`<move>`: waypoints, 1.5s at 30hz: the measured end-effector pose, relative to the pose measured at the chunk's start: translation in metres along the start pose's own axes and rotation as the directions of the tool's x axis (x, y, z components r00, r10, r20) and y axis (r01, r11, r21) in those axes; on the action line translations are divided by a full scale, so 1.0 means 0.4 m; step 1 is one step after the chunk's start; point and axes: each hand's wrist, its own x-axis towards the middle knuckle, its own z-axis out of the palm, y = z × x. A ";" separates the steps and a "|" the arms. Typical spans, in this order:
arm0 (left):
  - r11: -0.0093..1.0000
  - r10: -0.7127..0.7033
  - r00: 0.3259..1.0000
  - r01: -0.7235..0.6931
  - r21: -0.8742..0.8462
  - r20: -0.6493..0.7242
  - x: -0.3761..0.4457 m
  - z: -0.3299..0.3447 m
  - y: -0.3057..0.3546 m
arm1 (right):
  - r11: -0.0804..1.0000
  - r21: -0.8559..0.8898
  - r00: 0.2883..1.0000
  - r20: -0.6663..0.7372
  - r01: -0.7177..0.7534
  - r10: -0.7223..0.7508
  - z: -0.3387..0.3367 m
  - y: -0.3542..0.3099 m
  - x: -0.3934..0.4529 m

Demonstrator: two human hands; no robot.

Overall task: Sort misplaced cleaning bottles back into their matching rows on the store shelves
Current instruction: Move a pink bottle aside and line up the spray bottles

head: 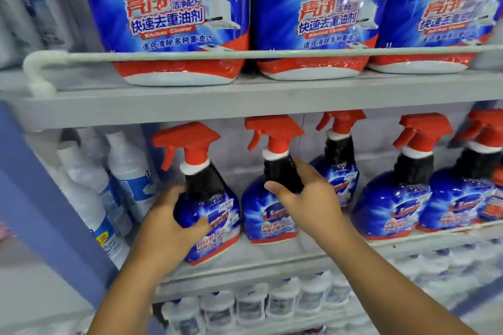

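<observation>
The grey shelves [190, 106] fill the whole view. On the top shelf stand three big blue refill bags [168, 16] behind a thin rail [245, 54]. On the middle shelf there is a row of blue spray bottles with red triggers [394, 198]. White bottles [109, 193] stand at the far left of that shelf. Small bottles with pale caps [250, 304] sit on the shelf below.

The tilted spray bottle [209, 198] is at the left end of the blue row. It leans to the left, and its bottom is near the front edge of the shelf. The left hand [168, 223] grips its round body, with fingers and thumb curled around it. The next spray bottle [272, 198] stands upright just beside it. The right hand [302, 193] holds it by its dark neck, and the thumb is wrapped across the front.

I think the person is fitting the leaning bottle into the row of bottles like it.

The leaning bottle could slip off the front edge if the hand lets go before it stands flat. It could also bump the white bottles next to it and knock them over. The red triggers sit close under the shelf above, so lifting a bottle too high could catch one there.
</observation>
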 end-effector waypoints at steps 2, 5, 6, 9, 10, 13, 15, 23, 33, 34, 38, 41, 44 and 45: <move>0.999 -0.007 1.000 0.007 -0.043 0.004 -0.019 -0.006 0.007 | 1.000 0.006 1.000 -0.010 -0.015 0.015 0.012 -0.002 -0.001; 0.999 0.028 0.994 -0.032 -0.036 -0.103 -0.021 0.017 0.037 | 0.999 0.005 0.999 -0.013 -0.040 0.040 0.021 -0.009 0.005; 1.000 0.013 0.987 -0.017 -0.026 -0.158 -0.015 0.032 0.042 | 0.999 0.002 0.999 -0.011 -0.037 0.037 0.022 -0.010 0.007; 0.998 -0.064 0.955 0.055 -0.037 -0.289 0.004 0.055 0.044 | 1.000 -0.012 1.000 0.015 -0.023 0.023 0.021 -0.018 -0.004; 0.996 -0.079 0.950 0.064 -0.060 -0.303 0.005 0.051 0.044 | 1.000 -0.024 0.999 0.035 -0.010 0.011 0.018 -0.019 -0.010; 0.994 -0.084 0.956 0.061 -0.087 -0.280 0.001 0.031 0.042 | 0.998 0.034 0.987 0.149 0.061 -0.066 -0.010 -0.001 -0.010; 0.997 -0.062 0.967 0.047 -0.066 -0.248 -0.002 0.026 0.032 | 0.972 0.234 0.994 0.106 -0.007 -0.018 -0.056 0.029 0.000; 0.961 0.161 0.720 -0.271 -0.060 -0.676 -0.093 0.111 0.082 | 0.980 0.022 0.979 0.045 -0.199 0.198 -0.213 0.125 0.135; 0.987 0.065 0.987 -0.086 -0.136 -0.150 -0.025 0.267 0.214 | 0.982 -0.172 0.966 0.233 -0.075 0.115 -0.196 0.106 0.152; 0.992 0.055 0.985 -0.073 -0.103 -0.162 -0.020 0.273 0.214 | 0.984 -0.166 0.966 0.234 -0.072 0.111 -0.200 0.111 0.146; 0.994 0.032 0.984 -0.050 -0.098 -0.175 -0.014 0.269 0.214 | 0.980 -0.196 0.973 0.218 -0.038 0.082 -0.233 0.112 0.114; 0.994 0.015 0.987 -0.032 -0.101 -0.163 -0.007 0.258 0.213 | 0.973 -0.229 0.975 0.216 0.005 0.046 -0.253 0.108 0.090; 0.993 -0.004 0.990 -0.012 -0.115 -0.142 -0.004 0.250 0.210 | 0.976 -0.216 0.974 0.225 0.026 0.024 -0.261 0.109 0.073; 0.994 -0.007 0.991 -0.008 -0.113 -0.135 -0.003 0.248 0.209 | 0.978 -0.208 0.975 0.223 0.028 0.020 -0.262 0.109 0.070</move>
